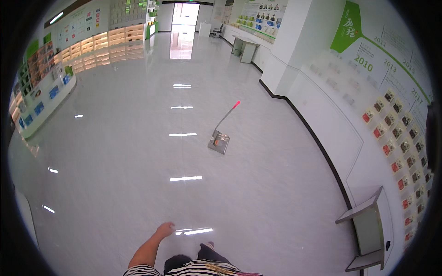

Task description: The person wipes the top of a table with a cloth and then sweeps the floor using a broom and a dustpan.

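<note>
My left hand (165,228) swings out low in front of me over the glossy white floor (138,184). Its fingers look curled and nothing is in it. My right hand is out of view. My striped shirt (193,269) and one dark-trousered leg (209,250) show at the bottom edge. A metal long-handled dustpan (219,141) stands alone on the floor well ahead of me, its handle with a red tip (237,104) leaning to the right. My left hand is far from it.
Lit display shelves (41,92) line the left wall. A white wall with rows of small packets (400,138) runs along the right, and a grey bench (368,221) stands against it. A desk (245,46) and a bright doorway (184,16) lie at the far end.
</note>
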`<state>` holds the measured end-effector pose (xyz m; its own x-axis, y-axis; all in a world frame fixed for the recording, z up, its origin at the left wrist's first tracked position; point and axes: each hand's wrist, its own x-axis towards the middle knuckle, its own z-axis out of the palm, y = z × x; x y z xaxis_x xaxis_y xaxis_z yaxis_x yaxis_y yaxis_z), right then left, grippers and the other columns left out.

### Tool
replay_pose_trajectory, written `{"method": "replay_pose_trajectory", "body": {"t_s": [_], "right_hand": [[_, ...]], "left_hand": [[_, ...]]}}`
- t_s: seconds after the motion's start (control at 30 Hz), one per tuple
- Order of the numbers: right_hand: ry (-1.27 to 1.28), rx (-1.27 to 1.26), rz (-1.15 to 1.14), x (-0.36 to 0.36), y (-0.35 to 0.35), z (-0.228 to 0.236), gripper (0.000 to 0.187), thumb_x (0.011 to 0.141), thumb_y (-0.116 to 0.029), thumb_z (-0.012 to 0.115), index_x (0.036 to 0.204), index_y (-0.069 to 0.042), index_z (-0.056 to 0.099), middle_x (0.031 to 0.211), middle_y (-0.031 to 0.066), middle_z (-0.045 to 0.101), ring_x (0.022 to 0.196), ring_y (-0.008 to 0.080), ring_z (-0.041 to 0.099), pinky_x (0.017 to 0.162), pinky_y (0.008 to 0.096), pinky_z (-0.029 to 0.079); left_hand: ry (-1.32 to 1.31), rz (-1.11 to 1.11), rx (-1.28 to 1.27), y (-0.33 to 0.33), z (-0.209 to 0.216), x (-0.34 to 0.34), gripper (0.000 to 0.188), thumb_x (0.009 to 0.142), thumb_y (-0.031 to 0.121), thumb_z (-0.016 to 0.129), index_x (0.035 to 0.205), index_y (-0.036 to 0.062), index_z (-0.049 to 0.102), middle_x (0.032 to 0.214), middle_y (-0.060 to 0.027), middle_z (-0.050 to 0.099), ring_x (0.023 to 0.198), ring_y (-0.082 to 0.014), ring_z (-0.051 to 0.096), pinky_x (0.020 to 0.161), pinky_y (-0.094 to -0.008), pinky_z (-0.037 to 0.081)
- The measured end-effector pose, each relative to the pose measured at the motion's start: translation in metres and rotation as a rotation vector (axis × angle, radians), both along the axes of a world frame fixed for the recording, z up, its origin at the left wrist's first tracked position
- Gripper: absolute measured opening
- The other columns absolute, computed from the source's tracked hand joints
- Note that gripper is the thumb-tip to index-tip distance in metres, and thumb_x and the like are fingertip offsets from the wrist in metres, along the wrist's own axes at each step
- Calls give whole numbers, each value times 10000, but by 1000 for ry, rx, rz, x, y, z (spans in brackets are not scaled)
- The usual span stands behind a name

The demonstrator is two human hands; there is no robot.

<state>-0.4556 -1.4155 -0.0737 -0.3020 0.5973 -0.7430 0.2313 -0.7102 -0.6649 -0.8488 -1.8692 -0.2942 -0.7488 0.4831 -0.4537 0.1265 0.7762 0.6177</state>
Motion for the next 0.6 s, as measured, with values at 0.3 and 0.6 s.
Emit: {"method": "replay_pose_trajectory", "body": {"t_s": [0.3, 0.6], "right_hand": [[12, -9, -84, -131, 124, -11, 152, 766, -106, 498, 635, -39, 462, 531, 22, 440, 430, 105, 435, 375, 217, 402], [-72, 6, -528, -133, 170, -9, 151, 766, -110, 485, 635, -44, 450, 520, 26, 433, 412, 103, 435, 366, 201, 419]], "left_hand": [[-582, 497, -290, -67, -60, -35, 295, 719, 256, 673, 864, 2, 632, 800, -116, 641, 700, -205, 622, 590, -337, 528], [202, -113, -223, 175, -71, -355, 355, 721, 332, 584, 963, 75, 616, 955, -164, 598, 933, -320, 551, 808, -397, 449]]}}
